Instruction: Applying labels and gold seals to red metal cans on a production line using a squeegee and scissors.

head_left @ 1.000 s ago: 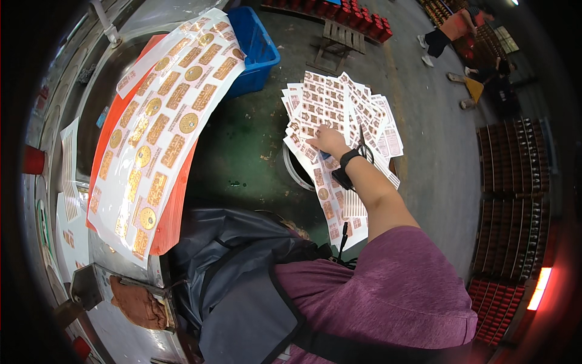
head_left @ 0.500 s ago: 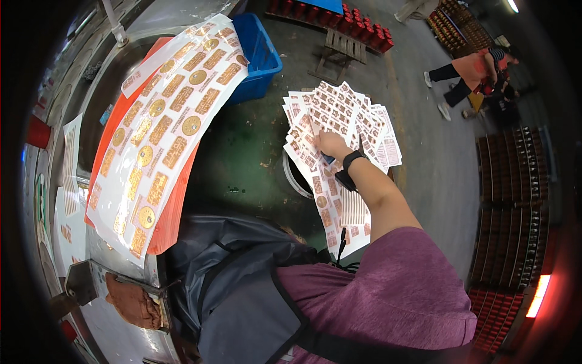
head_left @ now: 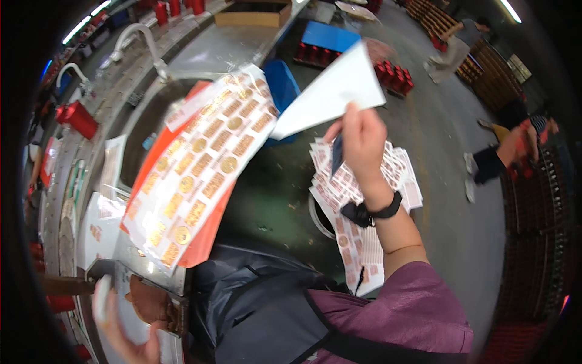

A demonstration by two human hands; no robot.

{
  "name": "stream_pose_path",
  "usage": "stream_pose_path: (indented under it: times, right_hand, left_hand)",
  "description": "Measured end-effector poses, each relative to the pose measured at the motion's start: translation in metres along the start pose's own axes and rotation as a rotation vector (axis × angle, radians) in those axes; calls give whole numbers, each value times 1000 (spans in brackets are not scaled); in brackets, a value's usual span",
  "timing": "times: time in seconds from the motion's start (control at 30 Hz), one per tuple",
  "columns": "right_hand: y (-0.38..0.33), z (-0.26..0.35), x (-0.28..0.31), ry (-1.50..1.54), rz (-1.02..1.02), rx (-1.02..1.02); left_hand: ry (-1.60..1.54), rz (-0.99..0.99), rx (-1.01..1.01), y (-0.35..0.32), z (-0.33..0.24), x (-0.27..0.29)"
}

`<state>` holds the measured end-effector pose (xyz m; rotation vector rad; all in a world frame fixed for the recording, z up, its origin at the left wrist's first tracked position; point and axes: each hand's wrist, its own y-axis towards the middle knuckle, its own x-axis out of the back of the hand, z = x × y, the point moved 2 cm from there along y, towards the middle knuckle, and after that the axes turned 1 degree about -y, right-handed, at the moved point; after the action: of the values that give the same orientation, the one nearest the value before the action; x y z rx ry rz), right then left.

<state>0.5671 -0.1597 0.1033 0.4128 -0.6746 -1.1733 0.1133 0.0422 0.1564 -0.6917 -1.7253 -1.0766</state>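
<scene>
Left hand point(head_left: 130, 340), nearest and low at the frame's edge: blurred, fingers curled around the edge of a pale sheet point(head_left: 100, 300); I cannot tell how firmly, and the wrist is cut off by the rim. Beside it lies a brown object point(head_left: 148, 303) too smeared to name.

Apron and purple sleeve point(head_left: 400, 315), foreground: they hide whatever lies directly under me.

Right hand point(head_left: 364, 142), mid-frame: a second ago it lay flat on the fanned stack of printed label sheets point(head_left: 357, 206); now it is raised clear of the stack, thumb and fingers pinched on a white backing sheet point(head_left: 333, 91) lifted up and tilted, blank side to the camera (its printed face, if any, is turned away). A dark sliver point(head_left: 337, 155) shows below the fingers; I cannot make out what it is. I judge one sheet has been drawn off the pile, which remains spread over a round rim point(head_left: 316, 218) mostly covered by it.

Large sheet of gold and orange labels point(head_left: 206, 170), left of centre: it drapes over red sheets at the edge of a steel sink point(head_left: 130, 130), as before.

Far field: blue crate point(head_left: 282, 88) partly hidden behind the sheets; a curved tap point(head_left: 142, 39); other people at the upper right, small and bent by the lens.
</scene>
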Motion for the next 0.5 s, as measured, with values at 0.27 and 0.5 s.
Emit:
stream_pose_path:
  times: [0.27,0.5]
  right_hand:
    - [-51,162,-84,1133,846,-35]
    - [-81,72,-88,1247,1115,-193]
  left_hand:
    - [130,-593,75,33,-5,-70]
    - [-514,-422,164,9,35,-39]
